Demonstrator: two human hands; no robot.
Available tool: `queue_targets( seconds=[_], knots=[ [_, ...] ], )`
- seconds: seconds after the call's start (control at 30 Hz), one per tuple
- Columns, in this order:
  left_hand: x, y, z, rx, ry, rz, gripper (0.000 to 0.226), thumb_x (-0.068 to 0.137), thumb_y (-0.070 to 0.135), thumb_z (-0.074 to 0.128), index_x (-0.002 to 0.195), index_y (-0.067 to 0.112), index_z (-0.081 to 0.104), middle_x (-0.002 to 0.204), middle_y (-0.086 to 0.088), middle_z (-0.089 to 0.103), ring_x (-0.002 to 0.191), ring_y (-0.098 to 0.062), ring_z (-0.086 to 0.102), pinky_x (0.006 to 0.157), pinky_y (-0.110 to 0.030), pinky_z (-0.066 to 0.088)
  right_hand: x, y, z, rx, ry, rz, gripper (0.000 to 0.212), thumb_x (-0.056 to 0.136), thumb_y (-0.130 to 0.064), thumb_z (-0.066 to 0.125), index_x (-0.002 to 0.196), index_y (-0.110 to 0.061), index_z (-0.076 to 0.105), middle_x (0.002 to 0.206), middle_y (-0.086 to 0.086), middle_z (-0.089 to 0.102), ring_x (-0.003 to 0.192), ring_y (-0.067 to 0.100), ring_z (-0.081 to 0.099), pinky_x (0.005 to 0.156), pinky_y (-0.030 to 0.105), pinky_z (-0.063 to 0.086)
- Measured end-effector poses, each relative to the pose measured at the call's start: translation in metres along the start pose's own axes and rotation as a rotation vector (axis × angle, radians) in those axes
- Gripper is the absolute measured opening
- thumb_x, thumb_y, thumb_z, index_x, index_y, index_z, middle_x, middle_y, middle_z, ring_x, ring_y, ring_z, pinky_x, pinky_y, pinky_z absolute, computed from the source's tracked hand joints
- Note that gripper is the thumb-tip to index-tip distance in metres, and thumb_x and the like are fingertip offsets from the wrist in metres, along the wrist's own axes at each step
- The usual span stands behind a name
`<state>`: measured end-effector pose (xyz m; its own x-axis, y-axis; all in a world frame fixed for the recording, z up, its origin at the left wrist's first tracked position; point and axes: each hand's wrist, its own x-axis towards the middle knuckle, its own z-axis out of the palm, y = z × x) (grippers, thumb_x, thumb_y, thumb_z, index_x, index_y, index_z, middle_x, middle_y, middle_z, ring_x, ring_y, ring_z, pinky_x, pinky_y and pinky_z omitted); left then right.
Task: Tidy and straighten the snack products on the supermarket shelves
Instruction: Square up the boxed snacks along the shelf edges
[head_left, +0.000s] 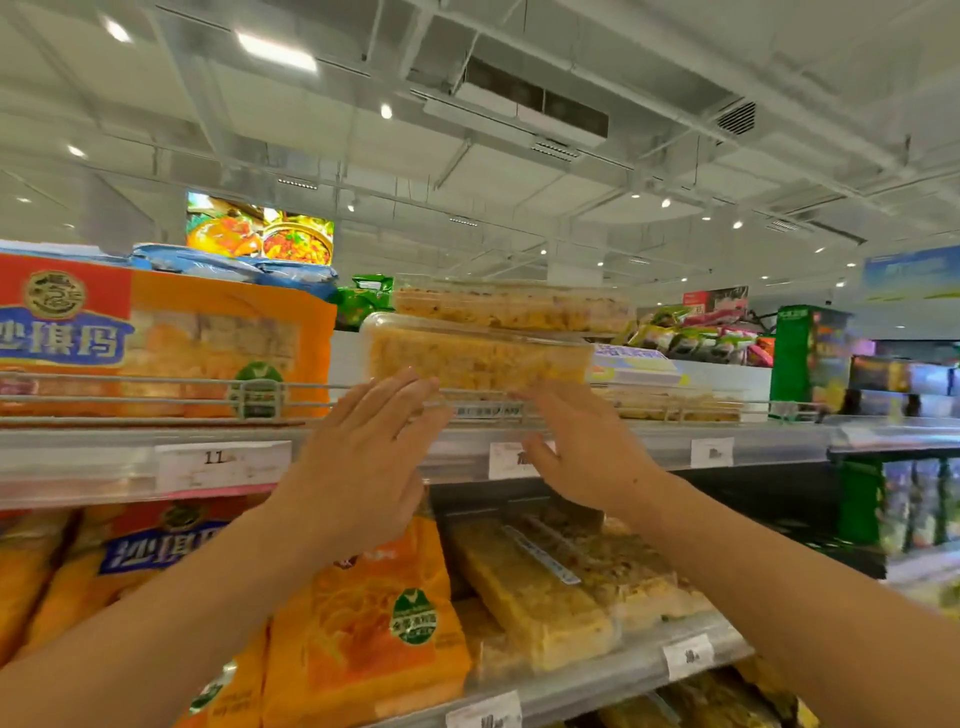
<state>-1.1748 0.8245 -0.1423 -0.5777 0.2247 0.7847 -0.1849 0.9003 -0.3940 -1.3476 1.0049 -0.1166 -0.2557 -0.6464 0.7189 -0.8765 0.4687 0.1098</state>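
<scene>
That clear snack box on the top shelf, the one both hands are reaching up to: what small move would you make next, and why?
Probably nudge the lower clear box back and square with both hands. It sits at a slant, its left end pushed forward to the wire rail, and a second clear box lies on it. The left hand and right hand are open, fingers straight at its front.

A supermarket interior under a white open ceiling (571, 171) of beams and ducts. Recessed spotlights (386, 110) and a bright panel light (277, 52) glow overhead. An air-conditioning unit (530, 104) hangs near the centre. A lit food picture (260, 233) hangs far left, a blue banner (911, 273) far right, beside a green display stand (792, 358).
</scene>
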Motion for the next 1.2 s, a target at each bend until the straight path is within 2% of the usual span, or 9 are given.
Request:
queue_targets(
  seconds=[0.13,0.23,0.4,0.53,0.63,0.73,0.87,1.07,1.2],
  knots=[
    [0.029,0.023,0.023,0.037,-0.056,-0.098,0.054,0.081,0.023,0.058,0.134,0.012,0.056,0.143,-0.013,0.052,0.135,-0.035,0.045,0.109,-0.053,0.036,0.003,0.035,0.012,0.004,-0.008,-0.073,0.053,0.095,-0.037,0.052,0.144,-0.025,0.037,0.147,-0.001,0.044,0.133,0.02,0.036,0.111,0.037,0.029],
    [0.041,0.032,0.034,0.04,-0.076,-0.174,0.054,0.082,0.026,0.055,0.135,0.011,0.055,0.141,-0.012,0.053,0.132,-0.034,0.047,0.108,-0.054,0.037,0.006,0.047,0.018,0.044,0.006,-0.12,0.053,0.094,-0.039,0.052,0.143,-0.024,0.038,0.145,-0.001,0.045,0.132,0.02,0.038,0.111,0.04,0.031],
    [0.048,0.04,0.045,0.087,-0.069,-0.26,0.056,0.084,0.034,0.041,0.13,0.009,0.058,0.126,-0.013,0.061,0.112,-0.034,0.057,0.097,-0.052,0.045,0.006,0.055,0.03,0.079,0.062,-0.156,0.056,0.092,-0.04,0.053,0.142,-0.021,0.041,0.144,-0.001,0.044,0.132,0.019,0.038,0.113,0.04,0.031],
    [0.057,0.049,0.052,0.139,-0.049,-0.303,0.058,0.083,0.038,0.042,0.13,0.007,0.058,0.117,-0.014,0.06,0.106,-0.035,0.056,0.093,-0.051,0.042,0.004,0.059,0.035,0.074,0.097,-0.189,0.056,0.091,-0.038,0.054,0.141,-0.016,0.045,0.143,0.002,0.045,0.131,0.021,0.039,0.111,0.041,0.034],
    [0.06,0.052,0.06,0.149,-0.014,-0.322,0.059,0.081,0.036,0.049,0.132,0.007,0.056,0.12,-0.015,0.057,0.109,-0.037,0.053,0.095,-0.05,0.037,0.002,0.062,0.038,0.073,0.09,-0.2,0.055,0.091,-0.037,0.053,0.141,-0.015,0.046,0.145,0.003,0.042,0.135,0.022,0.036,0.112,0.044,0.03],
    [0.069,0.059,0.068,0.107,0.019,-0.214,0.058,0.081,0.033,0.051,0.133,0.008,0.054,0.128,-0.015,0.053,0.116,-0.036,0.049,0.098,-0.048,0.033,0.001,0.069,0.038,0.063,0.087,-0.233,0.054,0.09,-0.035,0.053,0.141,-0.016,0.047,0.149,0.001,0.04,0.138,0.022,0.033,0.112,0.043,0.027],
    [0.093,0.085,0.079,0.05,-0.003,-0.122,0.057,0.081,0.029,0.052,0.134,0.008,0.055,0.131,-0.015,0.054,0.12,-0.036,0.05,0.097,-0.051,0.039,-0.011,0.092,0.029,0.09,0.111,-0.23,0.053,0.088,-0.032,0.052,0.139,-0.019,0.05,0.146,-0.001,0.046,0.135,0.017,0.038,0.109,0.038,0.027],
    [0.143,0.133,0.103,0.043,0.048,-0.045,0.051,0.081,0.027,0.05,0.126,0.007,0.061,0.125,-0.015,0.06,0.116,-0.035,0.053,0.1,-0.047,0.035,-0.019,0.19,0.008,0.054,0.072,-0.07,0.04,0.094,-0.033,0.051,0.132,-0.02,0.055,0.139,0.0,0.052,0.13,0.021,0.042,0.106,0.04,0.027],
    [0.178,0.163,0.128,0.055,0.043,-0.068,0.047,0.083,0.027,0.051,0.122,0.005,0.063,0.121,-0.014,0.062,0.113,-0.034,0.057,0.095,-0.047,0.043,0.008,0.257,-0.003,0.153,0.093,0.014,0.029,0.096,-0.028,0.053,0.12,-0.018,0.065,0.129,0.003,0.062,0.122,0.023,0.05,0.104,0.039,0.035]
  ],
)
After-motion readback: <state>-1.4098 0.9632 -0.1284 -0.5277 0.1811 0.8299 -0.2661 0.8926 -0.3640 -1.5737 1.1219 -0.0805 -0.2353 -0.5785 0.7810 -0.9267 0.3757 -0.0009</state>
